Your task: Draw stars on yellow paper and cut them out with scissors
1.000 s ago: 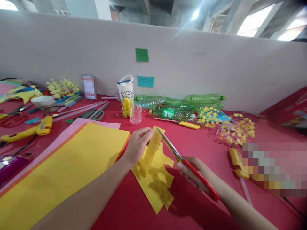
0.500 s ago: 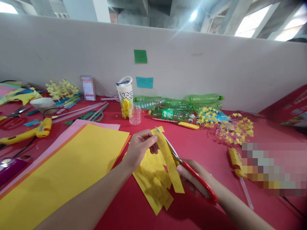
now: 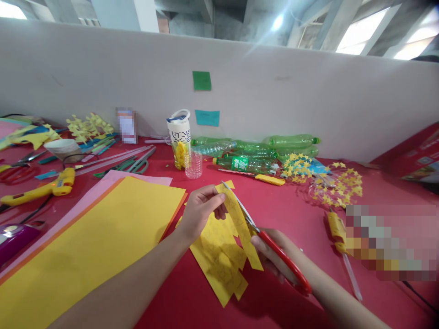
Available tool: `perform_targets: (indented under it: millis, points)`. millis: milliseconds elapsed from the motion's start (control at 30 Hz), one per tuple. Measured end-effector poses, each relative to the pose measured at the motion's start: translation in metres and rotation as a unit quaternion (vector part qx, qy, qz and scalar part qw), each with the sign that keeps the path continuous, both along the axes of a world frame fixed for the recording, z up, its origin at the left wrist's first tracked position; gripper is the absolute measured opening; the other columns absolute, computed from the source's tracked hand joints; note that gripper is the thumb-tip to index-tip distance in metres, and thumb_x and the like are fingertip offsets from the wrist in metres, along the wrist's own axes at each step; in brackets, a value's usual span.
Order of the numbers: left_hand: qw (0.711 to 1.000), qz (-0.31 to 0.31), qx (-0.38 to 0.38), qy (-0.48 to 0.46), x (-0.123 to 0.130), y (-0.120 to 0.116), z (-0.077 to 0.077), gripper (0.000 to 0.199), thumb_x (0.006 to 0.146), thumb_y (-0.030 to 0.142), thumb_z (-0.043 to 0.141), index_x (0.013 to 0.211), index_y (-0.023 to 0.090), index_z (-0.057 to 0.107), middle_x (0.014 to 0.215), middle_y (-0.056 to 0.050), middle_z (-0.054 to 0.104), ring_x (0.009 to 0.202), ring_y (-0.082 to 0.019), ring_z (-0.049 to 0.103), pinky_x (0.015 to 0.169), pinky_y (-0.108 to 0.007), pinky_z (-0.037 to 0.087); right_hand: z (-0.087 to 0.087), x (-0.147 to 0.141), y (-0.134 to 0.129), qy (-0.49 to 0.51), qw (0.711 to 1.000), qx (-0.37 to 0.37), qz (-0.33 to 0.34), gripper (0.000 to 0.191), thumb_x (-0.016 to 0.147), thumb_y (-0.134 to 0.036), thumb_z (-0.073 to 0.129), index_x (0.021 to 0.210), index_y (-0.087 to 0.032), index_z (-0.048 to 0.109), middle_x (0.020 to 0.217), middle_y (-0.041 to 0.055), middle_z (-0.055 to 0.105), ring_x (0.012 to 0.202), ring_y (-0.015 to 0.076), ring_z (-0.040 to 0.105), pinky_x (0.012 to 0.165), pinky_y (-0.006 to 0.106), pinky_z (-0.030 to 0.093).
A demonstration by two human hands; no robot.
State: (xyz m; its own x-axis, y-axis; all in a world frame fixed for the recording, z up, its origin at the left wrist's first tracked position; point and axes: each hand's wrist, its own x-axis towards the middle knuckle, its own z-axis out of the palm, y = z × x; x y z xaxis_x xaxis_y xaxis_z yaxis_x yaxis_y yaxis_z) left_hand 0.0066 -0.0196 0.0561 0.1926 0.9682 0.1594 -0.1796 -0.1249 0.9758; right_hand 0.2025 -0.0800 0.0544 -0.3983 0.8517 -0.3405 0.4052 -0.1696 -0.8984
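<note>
Pinching the yellow strip [image 3: 243,227] with our left hand [image 3: 202,208] well in from the tabletop's [image 3: 171,292] far edge, our right hand [image 3: 262,249] wrapped round the scissors [image 3: 284,258], we risk a crooked cut if the loose end swings.

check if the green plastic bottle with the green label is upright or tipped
Tipped: the green plastic bottle with the green label lies sideways on the red tabletop, yellow cap pointing left.

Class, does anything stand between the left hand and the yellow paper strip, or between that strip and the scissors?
Nothing visible: the left hand pinches the yellow paper strip, whose edge runs along the red-handled scissors.
</note>
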Motion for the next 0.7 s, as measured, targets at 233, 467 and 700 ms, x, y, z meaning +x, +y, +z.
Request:
perform_targets:
  millis: [233,467,700]
  points:
    - [1.0,0.003,-0.004,0.0,0.0004,0.0005,-0.0005,0.018,0.08,0.023,0.055,0.063,0.017,0.057,0.052,0.002,0.06,0.045,-0.009,0.055,0.047,-0.022,0.041,0.0027,-0.0003,0.0008,0.0,1.0,-0.009,-0.009,0.053,0.077,-0.07,0.042,0.061,-0.02,0.038,0.038,-0.0091,0.035,0.029,0.0046,0.032,0.029,0.016,0.024]
    - [1.0,-0.001,-0.003,-0.005,0.0,0.0007,-0.0008,0.018,0.081,0.023,0.055,0.063,0.017,0.057,0.052,0.002,0.061,0.045,-0.009,0.055,0.047,-0.022,0.041,0.0034,0.0004,0.0018,-0.017,1.0,-0.015,-0.012,0.051,0.077,-0.069,0.045,0.063,-0.02,0.039,0.038,-0.0088,0.037,0.028,0.0046,0.034,0.028,0.015,0.025]
    - [1.0,-0.006,0.001,-0.023,-0.0007,0.0019,-0.0023,0.017,0.081,0.023,0.056,0.065,0.017,0.059,0.053,0.002,0.058,0.048,-0.009,0.053,0.05,-0.022,0.04,0.0009,0.0014,0.003,-0.009,1.0,-0.009,-0.013,0.051,0.078,-0.068,0.043,0.064,-0.019,0.04,0.039,-0.0085,0.037,0.03,0.0044,0.034,0.029,0.015,0.024]
